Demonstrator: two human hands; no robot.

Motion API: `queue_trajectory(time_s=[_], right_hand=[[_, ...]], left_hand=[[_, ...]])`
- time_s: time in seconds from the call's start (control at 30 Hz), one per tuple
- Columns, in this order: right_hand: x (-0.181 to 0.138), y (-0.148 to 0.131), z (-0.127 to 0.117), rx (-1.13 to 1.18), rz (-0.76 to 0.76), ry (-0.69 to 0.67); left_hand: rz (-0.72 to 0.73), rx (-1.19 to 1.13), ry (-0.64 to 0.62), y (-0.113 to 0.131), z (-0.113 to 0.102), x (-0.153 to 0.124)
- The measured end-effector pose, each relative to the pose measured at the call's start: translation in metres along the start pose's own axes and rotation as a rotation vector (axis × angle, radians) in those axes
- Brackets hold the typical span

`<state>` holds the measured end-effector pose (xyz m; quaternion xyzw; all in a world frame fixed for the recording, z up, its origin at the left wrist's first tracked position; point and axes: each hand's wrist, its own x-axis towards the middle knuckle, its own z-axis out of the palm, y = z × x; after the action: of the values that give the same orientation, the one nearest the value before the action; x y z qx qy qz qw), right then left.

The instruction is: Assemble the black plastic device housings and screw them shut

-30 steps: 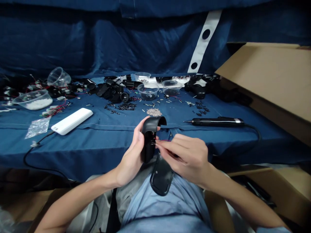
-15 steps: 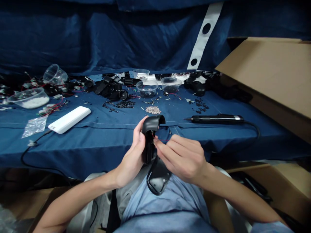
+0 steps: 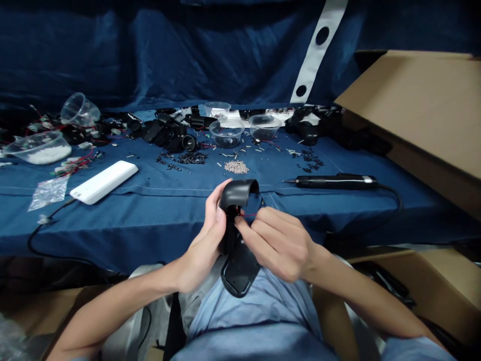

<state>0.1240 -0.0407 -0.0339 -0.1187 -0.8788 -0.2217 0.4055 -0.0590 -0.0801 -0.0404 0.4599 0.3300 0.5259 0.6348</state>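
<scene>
Above my lap, my left hand (image 3: 205, 245) is wrapped around a black plastic housing (image 3: 237, 194) with a curved, open-ended top that points right. The housing's lower part opens toward my right hand (image 3: 280, 240), whose thumb and index finger are pinched at that opening. A thin red wire (image 3: 248, 215) runs from the opening to the right hand's fingers. Exactly what the fingertips touch inside is too small to make out. Hanging from the housing's lower end is a flat black rounded base (image 3: 240, 273), tilted over my lap.
On the blue-covered table lie an electric screwdriver (image 3: 336, 181), a pile of small screws (image 3: 236, 167) and a white power bank (image 3: 104, 182). Behind stand clear plastic tubs (image 3: 227, 134) among black parts and wires. A cardboard box (image 3: 421, 105) rises at the right.
The housing has turned slightly, its curved top swinging a little right, and the base has shifted a bit left and up. My right fingertips stay at the opening.
</scene>
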Motion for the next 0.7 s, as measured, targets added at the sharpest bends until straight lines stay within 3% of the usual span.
queue_trajectory(time_s=[0.17, 0.27, 0.4, 0.53, 0.6, 0.7], right_hand=[[0.005, -0.003, -0.005, -0.058, -0.034, -0.039], [0.002, 0.0, 0.002, -0.066, 0.018, -0.037], [-0.003, 0.009, 0.01, 0.158, 0.203, -0.015], [-0.006, 0.015, -0.001, 0.372, 0.502, -0.012], [-0.008, 0.014, -0.009, 0.392, 0.676, -0.112], [-0.013, 0.005, -0.011, 0.546, 0.82, -0.483]], left_hand=[[0.012, 0.031, 0.01, -0.005, -0.002, 0.002], [-0.004, 0.026, -0.021, -0.007, -0.012, 0.009], [0.054, 0.166, -0.158, 0.004, -0.025, 0.019], [0.172, 0.293, -0.064, 0.019, -0.025, 0.02], [0.248, 0.31, 0.02, 0.022, -0.023, 0.018], [0.367, 0.348, 0.071, 0.023, -0.023, 0.017]])
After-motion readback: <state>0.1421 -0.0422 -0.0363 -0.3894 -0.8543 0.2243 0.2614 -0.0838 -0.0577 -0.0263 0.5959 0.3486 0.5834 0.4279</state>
